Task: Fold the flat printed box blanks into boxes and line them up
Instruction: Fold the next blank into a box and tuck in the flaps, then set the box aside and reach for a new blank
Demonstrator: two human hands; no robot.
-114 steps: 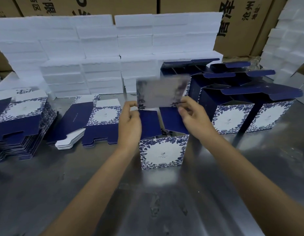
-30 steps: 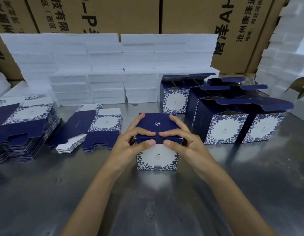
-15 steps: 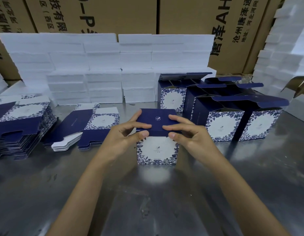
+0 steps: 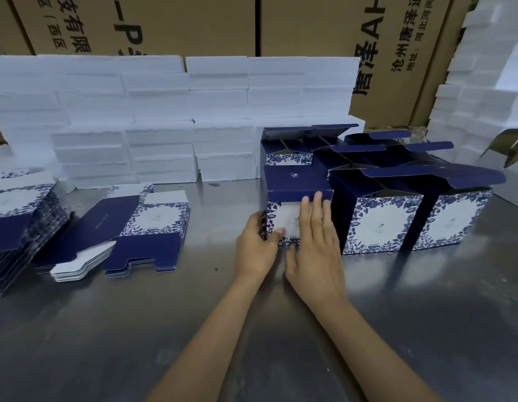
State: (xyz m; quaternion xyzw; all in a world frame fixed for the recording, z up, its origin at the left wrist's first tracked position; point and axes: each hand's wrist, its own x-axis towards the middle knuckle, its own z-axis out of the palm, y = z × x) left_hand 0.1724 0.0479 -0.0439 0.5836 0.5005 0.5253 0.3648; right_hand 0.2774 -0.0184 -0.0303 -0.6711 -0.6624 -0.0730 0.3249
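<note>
A folded navy box with a blue floral front and its lid down [image 4: 295, 181] stands on the steel table, touching the left end of a row of folded boxes with raised lids [image 4: 379, 224]. My left hand [image 4: 256, 245] grips its lower left corner. My right hand [image 4: 315, 245] lies flat, fingers together, against its front face. More open-lidded boxes [image 4: 289, 146] stand behind. A short pile of flat printed blanks [image 4: 136, 227] lies to the left, and a taller stack of blanks [image 4: 17, 221] sits at the far left edge.
White foam blocks [image 4: 165, 117] are piled along the back, with more foam [image 4: 484, 91] at the right. Brown printed cartons [image 4: 194, 24] rise behind them. The steel table [image 4: 136, 329] stretches bare toward me.
The lid got pressed shut, then the box slid right and back until it met the row. My hands dropped from the lid to the box's front and left corner.
</note>
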